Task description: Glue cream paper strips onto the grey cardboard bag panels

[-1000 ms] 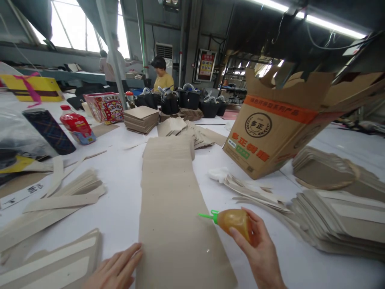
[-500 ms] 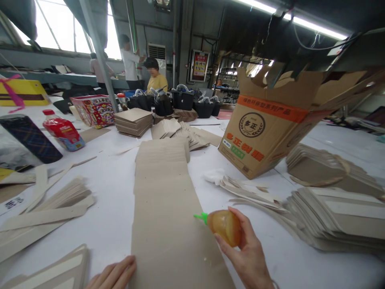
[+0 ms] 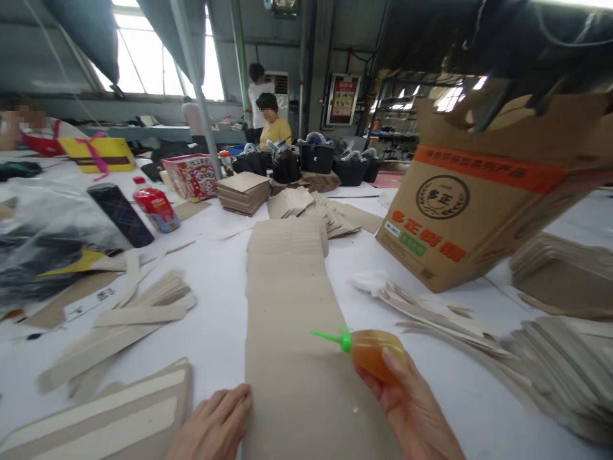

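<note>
My right hand point(image 3: 407, 396) is wrapped round a squeeze bottle point(image 3: 376, 351) of amber liquid with a green nozzle. The bottle lies sideways above a row of overlapping grey-brown cardboard sheets point(image 3: 292, 319), its nozzle pointing left over them. At the left edge of these sheets rests my left hand point(image 3: 215, 421), fingers stretched out together and lying flat, holding nothing. A stack of cardboard pieces with pale strips point(image 3: 110, 415) is just left of that hand. Loose cardboard strips point(image 3: 143, 313) lie farther left.
A large open carton point(image 3: 440, 211) stands at the right, with cardboard stacks point(image 3: 575, 364) in front of it. A red bottle point(image 3: 157, 204), a dark plaid case point(image 3: 121, 214) and clear plastic point(image 3: 57, 217) are at the left. Black bags point(image 3: 318, 156) and people are farther back.
The view has swung left, so things appear farther right. My right hand has turned the squeeze bottle flatter, its nozzle now longer in view. My left hand stays at the sheets' edge.
</note>
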